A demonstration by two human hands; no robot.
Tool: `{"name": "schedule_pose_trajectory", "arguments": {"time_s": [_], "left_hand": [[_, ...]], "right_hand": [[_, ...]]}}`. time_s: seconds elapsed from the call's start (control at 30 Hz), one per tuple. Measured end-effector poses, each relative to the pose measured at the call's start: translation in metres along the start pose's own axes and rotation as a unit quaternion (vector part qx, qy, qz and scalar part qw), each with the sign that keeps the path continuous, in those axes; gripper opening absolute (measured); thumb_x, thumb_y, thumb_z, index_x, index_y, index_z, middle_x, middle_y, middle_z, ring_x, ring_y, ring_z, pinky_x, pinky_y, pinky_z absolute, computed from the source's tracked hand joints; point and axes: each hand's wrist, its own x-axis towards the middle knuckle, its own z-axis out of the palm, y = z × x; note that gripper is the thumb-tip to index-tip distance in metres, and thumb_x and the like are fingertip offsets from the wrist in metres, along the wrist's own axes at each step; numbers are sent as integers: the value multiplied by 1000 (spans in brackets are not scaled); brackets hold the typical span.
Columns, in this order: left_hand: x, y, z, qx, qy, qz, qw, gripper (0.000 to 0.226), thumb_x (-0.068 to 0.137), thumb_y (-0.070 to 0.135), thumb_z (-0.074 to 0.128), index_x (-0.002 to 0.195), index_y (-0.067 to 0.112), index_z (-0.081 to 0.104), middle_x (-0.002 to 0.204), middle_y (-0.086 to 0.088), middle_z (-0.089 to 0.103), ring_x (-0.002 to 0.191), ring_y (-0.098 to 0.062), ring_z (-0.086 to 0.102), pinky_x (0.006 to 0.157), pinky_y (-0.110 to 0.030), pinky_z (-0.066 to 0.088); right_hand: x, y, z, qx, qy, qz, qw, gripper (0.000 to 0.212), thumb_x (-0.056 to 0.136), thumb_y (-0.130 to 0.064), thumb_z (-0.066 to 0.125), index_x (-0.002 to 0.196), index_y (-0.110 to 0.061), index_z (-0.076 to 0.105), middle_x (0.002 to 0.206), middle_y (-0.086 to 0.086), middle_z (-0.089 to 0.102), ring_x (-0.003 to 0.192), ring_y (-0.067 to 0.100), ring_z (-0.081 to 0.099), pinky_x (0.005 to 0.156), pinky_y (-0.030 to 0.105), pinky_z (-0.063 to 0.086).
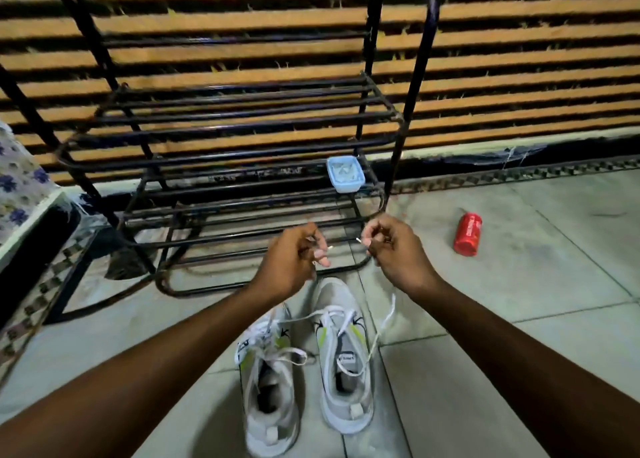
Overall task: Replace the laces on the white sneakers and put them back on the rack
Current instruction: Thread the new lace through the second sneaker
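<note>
Two white sneakers stand side by side on the tiled floor, toes toward the rack: the left sneaker with its lace tied loosely, the right sneaker with a white lace running up from its eyelets. My left hand pinches one end of that lace, its tip sticking out to the right. My right hand pinches the other end, tip pointing left. Both hands hover above the right sneaker's toe, a short gap between them. The black metal shoe rack stands just behind.
A small light-blue plastic tub sits on the rack's lower shelf at the right. A red can lies on the floor to the right. A floral cloth and a dark table frame stand at the left. A slatted wall runs behind.
</note>
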Motion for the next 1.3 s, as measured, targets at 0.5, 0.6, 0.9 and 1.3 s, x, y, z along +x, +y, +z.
{"name": "schedule_pose_trajectory", "arguments": {"time_s": [0.5, 0.6, 0.9, 1.3], "left_hand": [[-25, -100, 57, 329, -150, -54, 931, 45, 84, 37, 72, 128, 33, 65, 122, -1, 71, 120, -26, 61, 93, -35, 51], [-31, -99, 66, 373, -122, -30, 919, 39, 85, 37, 71, 123, 34, 64, 124, 4, 70, 118, -27, 62, 87, -34, 50], [-31, -93, 77, 383, -85, -52, 918, 13, 79, 25, 66, 90, 26, 60, 87, 7, 70, 86, -22, 68, 64, -27, 37], [-25, -95, 76, 394, -106, -81, 909, 48, 88, 39, 74, 133, 37, 62, 121, -8, 66, 113, -32, 63, 84, -34, 46]], "right_hand": [[-35, 99, 81, -166, -103, 186, 963, 18, 73, -20, 79, 80, -17, 63, 92, 4, 65, 90, 22, 62, 73, 27, 42], [-36, 102, 84, -179, -104, 170, 963, 7, 75, -21, 62, 76, -16, 67, 85, 1, 69, 90, 24, 65, 78, 30, 50], [-24, 121, 71, -198, -83, 187, 959, 32, 66, -30, 36, 74, -17, 65, 82, 5, 67, 85, 28, 65, 82, 41, 56], [-23, 91, 52, -250, -90, 160, 951, 15, 81, -5, 49, 78, -15, 60, 92, 16, 65, 91, 32, 59, 76, 33, 49]]}}
